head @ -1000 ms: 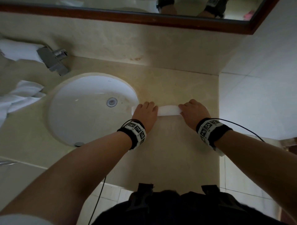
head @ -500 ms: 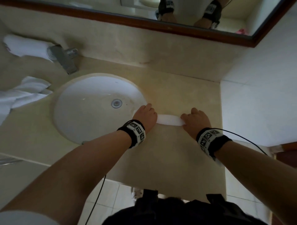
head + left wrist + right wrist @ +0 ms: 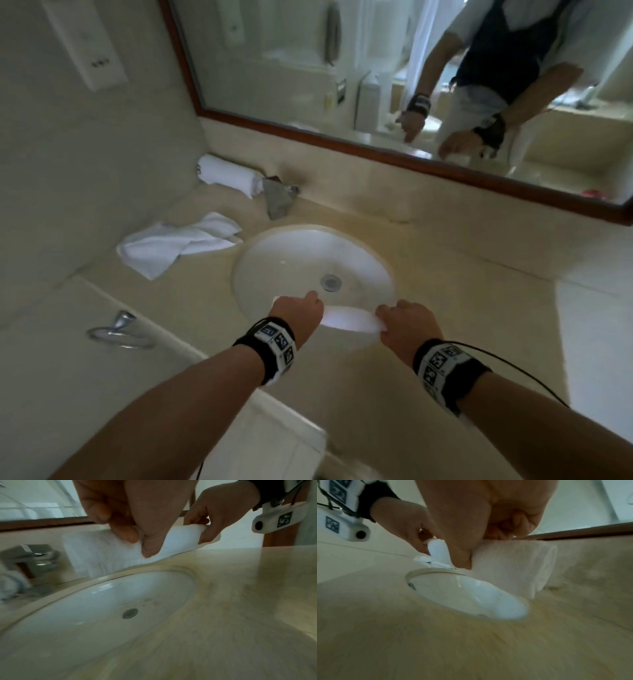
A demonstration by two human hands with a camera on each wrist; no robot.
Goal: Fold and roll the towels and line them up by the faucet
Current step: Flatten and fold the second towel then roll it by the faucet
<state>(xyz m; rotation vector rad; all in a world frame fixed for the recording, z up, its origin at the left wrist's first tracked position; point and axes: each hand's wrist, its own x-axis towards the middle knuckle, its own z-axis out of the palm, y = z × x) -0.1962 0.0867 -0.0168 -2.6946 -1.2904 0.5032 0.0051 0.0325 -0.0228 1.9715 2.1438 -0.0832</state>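
white rolled towel [image 3: 346, 319]: your left hand [image 3: 297, 312] and right hand [image 3: 407, 323] each grip one end, fingers curled; sink [image 3: 274, 263] just beyond them.

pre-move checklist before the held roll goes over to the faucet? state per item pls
1. Left hand grips the roll: ok, fingers and thumb pinch it.
2. Right hand grips the other end: ok.
3. Roll clear of the counter: ok, it is held over the sink rim.
4. Roll tight: cannot tell, a loose flap shows at the left end in the right wrist view.
5. Spot by the faucet: ok, one rolled towel already lies beside it.
6. All towels done: not ok, the crumpled towel is still unrolled.
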